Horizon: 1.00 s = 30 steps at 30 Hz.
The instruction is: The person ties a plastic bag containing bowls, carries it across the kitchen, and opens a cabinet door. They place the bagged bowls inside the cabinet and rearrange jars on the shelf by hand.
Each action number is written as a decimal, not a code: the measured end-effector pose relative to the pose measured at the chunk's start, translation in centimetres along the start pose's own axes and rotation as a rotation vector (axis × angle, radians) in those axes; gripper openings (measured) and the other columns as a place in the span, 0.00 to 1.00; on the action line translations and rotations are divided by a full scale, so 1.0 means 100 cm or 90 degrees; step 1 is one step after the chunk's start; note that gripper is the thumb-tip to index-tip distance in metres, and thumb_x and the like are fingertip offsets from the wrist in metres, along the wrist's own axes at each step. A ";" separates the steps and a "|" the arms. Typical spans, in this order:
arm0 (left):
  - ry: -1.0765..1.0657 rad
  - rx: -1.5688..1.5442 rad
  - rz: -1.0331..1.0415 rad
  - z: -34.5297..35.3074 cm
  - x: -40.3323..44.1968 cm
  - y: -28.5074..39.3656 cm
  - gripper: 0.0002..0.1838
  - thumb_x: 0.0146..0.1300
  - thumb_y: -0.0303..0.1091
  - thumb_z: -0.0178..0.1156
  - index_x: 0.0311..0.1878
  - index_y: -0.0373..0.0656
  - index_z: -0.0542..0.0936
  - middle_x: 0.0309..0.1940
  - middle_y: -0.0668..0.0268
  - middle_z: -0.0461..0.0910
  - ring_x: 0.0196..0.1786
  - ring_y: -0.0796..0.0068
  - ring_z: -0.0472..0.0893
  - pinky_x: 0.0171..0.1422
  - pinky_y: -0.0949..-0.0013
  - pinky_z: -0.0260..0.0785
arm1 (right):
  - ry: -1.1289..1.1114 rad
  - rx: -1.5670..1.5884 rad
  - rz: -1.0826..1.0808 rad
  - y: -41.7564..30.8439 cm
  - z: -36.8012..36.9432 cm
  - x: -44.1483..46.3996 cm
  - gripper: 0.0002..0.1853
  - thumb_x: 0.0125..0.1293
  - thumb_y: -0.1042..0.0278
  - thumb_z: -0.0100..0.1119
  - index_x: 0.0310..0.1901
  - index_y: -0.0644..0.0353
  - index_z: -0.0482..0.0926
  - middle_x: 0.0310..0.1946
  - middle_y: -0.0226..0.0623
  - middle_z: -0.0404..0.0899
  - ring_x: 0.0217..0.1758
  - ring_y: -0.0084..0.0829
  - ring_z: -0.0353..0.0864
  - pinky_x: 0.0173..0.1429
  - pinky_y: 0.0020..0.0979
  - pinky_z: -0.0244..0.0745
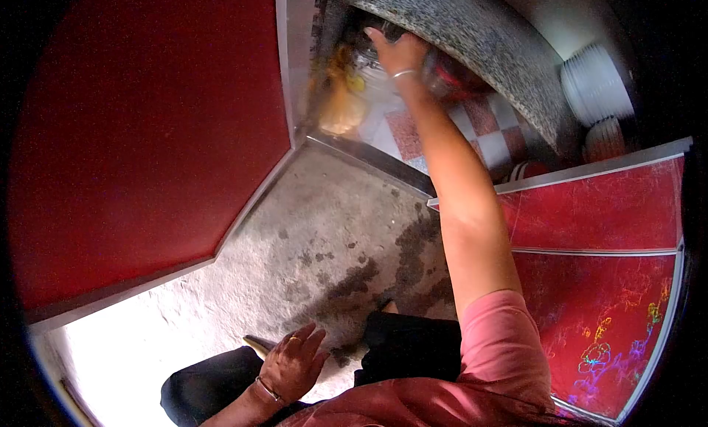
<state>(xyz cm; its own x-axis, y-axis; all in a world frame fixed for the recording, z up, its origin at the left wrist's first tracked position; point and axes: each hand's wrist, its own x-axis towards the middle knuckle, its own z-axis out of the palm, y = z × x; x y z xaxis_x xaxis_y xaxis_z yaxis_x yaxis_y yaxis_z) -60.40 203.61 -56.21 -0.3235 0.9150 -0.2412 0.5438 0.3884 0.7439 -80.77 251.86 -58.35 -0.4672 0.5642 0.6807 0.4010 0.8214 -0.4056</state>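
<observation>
My right hand (398,52) reaches deep into a cupboard beneath a speckled stone slab (472,40). Its thumb sticks out to the left, while the other fingers are blurred and partly lost in shadow, so whether they grip anything cannot be seen. Close below that hand are blurred shiny metal items and a yellowish bag-like thing (343,113). Something red (453,77) lies just right of the wrist, too smeared to name. Over my dark-clad knee, my left hand (293,360) hangs with its fingers loosely apart, holding nothing.
A large red door panel (147,147) stands at the left. Another red door (597,206), with flower drawings, stands open at the right. Stacked white plates (597,84) sit at the upper right. The cupboard's base is red-and-white checkered (483,117); the concrete floor (317,228) has wet patches.
</observation>
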 end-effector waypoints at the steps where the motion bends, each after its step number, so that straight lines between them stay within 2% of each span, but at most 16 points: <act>1: -0.003 0.003 -0.003 -0.001 0.000 0.000 0.20 0.58 0.36 0.58 0.52 0.38 0.72 0.51 0.50 0.71 0.50 0.52 0.74 0.54 0.59 0.69 | -0.052 -0.021 0.033 -0.002 -0.003 -0.001 0.45 0.42 0.38 0.69 0.52 0.72 0.69 0.50 0.59 0.72 0.58 0.55 0.64 0.65 0.43 0.54; 4: 0.001 0.002 0.005 0.001 -0.001 -0.002 0.20 0.58 0.36 0.58 0.52 0.39 0.72 0.51 0.50 0.71 0.50 0.53 0.74 0.53 0.59 0.69 | -0.042 0.018 0.115 -0.006 0.001 -0.008 0.48 0.40 0.38 0.69 0.54 0.72 0.67 0.54 0.63 0.66 0.60 0.56 0.61 0.66 0.44 0.52; 7: -0.003 -0.004 0.010 -0.001 0.000 0.000 0.20 0.57 0.36 0.58 0.52 0.39 0.72 0.51 0.50 0.71 0.50 0.53 0.74 0.53 0.60 0.69 | 0.047 0.056 0.042 -0.011 -0.003 -0.016 0.51 0.39 0.40 0.70 0.57 0.73 0.62 0.58 0.66 0.59 0.61 0.57 0.58 0.67 0.45 0.52; 8: 0.000 -0.004 0.015 -0.001 0.000 0.000 0.20 0.57 0.36 0.59 0.52 0.39 0.72 0.51 0.50 0.71 0.50 0.53 0.74 0.53 0.60 0.69 | 0.007 0.022 0.086 -0.019 -0.007 -0.017 0.52 0.39 0.44 0.71 0.59 0.73 0.58 0.59 0.66 0.55 0.62 0.58 0.55 0.67 0.45 0.51; 11: 0.001 0.005 0.018 -0.001 0.000 0.000 0.20 0.57 0.35 0.59 0.52 0.38 0.72 0.50 0.50 0.71 0.49 0.52 0.74 0.53 0.59 0.69 | 0.032 0.032 0.097 -0.015 0.004 -0.022 0.52 0.41 0.49 0.72 0.60 0.74 0.53 0.57 0.65 0.57 0.62 0.57 0.55 0.67 0.44 0.50; 12: -0.002 0.013 0.013 -0.002 0.001 0.002 0.21 0.57 0.35 0.59 0.53 0.38 0.72 0.50 0.50 0.71 0.49 0.52 0.74 0.53 0.59 0.69 | 0.070 0.037 0.064 -0.015 0.007 -0.023 0.51 0.42 0.53 0.72 0.60 0.75 0.52 0.56 0.65 0.58 0.61 0.57 0.55 0.68 0.43 0.50; 15: -0.003 0.017 0.020 -0.001 0.001 0.001 0.21 0.57 0.35 0.59 0.53 0.38 0.71 0.50 0.50 0.71 0.49 0.52 0.74 0.53 0.58 0.69 | 0.016 0.107 0.126 -0.016 0.006 -0.021 0.52 0.40 0.55 0.73 0.61 0.75 0.52 0.60 0.65 0.52 0.63 0.59 0.52 0.69 0.45 0.46; 16: -0.001 0.015 0.026 0.000 0.002 0.000 0.21 0.57 0.35 0.59 0.53 0.38 0.71 0.50 0.50 0.71 0.48 0.51 0.74 0.53 0.58 0.69 | 0.044 0.089 0.104 -0.012 0.012 -0.023 0.52 0.40 0.55 0.73 0.61 0.74 0.52 0.60 0.65 0.53 0.63 0.58 0.52 0.69 0.45 0.48; 19: 0.000 0.027 0.010 -0.001 0.001 0.004 0.22 0.56 0.34 0.59 0.53 0.38 0.70 0.49 0.50 0.72 0.49 0.52 0.74 0.53 0.58 0.69 | 0.004 0.124 0.108 -0.009 0.007 -0.025 0.51 0.42 0.54 0.72 0.61 0.73 0.51 0.59 0.65 0.53 0.62 0.59 0.55 0.68 0.44 0.49; 22: -0.007 0.030 -0.006 -0.010 0.003 0.006 0.23 0.55 0.33 0.59 0.54 0.38 0.70 0.51 0.50 0.72 0.51 0.53 0.74 0.54 0.59 0.69 | -0.026 0.185 0.144 -0.017 -0.022 -0.036 0.48 0.46 0.56 0.69 0.61 0.74 0.53 0.57 0.63 0.57 0.60 0.57 0.57 0.66 0.44 0.52; 25: 0.094 0.058 -0.014 -0.024 0.004 -0.002 0.23 0.55 0.32 0.59 0.55 0.37 0.71 0.53 0.50 0.71 0.53 0.53 0.74 0.54 0.60 0.69 | -0.015 0.217 0.091 -0.011 -0.045 -0.074 0.41 0.49 0.59 0.66 0.60 0.73 0.57 0.51 0.56 0.65 0.54 0.53 0.65 0.60 0.43 0.60; 26: 0.146 0.094 -0.025 -0.033 0.005 -0.004 0.22 0.56 0.28 0.57 0.55 0.34 0.71 0.52 0.49 0.72 0.56 0.52 0.71 0.57 0.62 0.67 | -0.075 0.202 0.076 -0.009 -0.059 -0.092 0.37 0.51 0.61 0.65 0.58 0.71 0.60 0.48 0.53 0.68 0.50 0.48 0.68 0.55 0.41 0.64; 27: 0.192 0.019 -0.119 -0.046 0.005 0.005 0.21 0.57 0.25 0.55 0.54 0.32 0.70 0.53 0.49 0.72 0.58 0.56 0.71 0.60 0.64 0.64 | -0.133 0.186 0.061 -0.006 -0.071 -0.112 0.32 0.52 0.63 0.64 0.56 0.70 0.64 0.45 0.49 0.71 0.47 0.44 0.70 0.51 0.40 0.68; 29: 0.328 -0.106 -0.197 -0.055 -0.005 -0.004 0.22 0.57 0.23 0.54 0.57 0.33 0.68 0.55 0.52 0.71 0.57 0.62 0.72 0.59 0.67 0.64 | -0.179 0.364 0.141 0.015 -0.069 -0.169 0.24 0.53 0.66 0.63 0.50 0.65 0.69 0.43 0.44 0.74 0.41 0.36 0.73 0.46 0.35 0.70; 30: 0.427 -0.248 -0.221 -0.057 -0.014 -0.012 0.22 0.58 0.24 0.54 0.57 0.34 0.68 0.56 0.54 0.71 0.56 0.63 0.72 0.58 0.67 0.65 | -0.264 0.331 0.171 0.013 -0.084 -0.190 0.21 0.53 0.66 0.63 0.47 0.64 0.71 0.42 0.43 0.75 0.41 0.33 0.74 0.45 0.33 0.70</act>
<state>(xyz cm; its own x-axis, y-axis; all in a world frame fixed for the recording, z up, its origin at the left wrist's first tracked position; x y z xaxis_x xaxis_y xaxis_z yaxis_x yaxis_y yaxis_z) -65.03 201.26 -53.25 -0.8804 0.4442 -0.1664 0.0629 0.4570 0.8872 -64.73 241.56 -66.66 -0.7074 0.6528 0.2711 0.1643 0.5248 -0.8352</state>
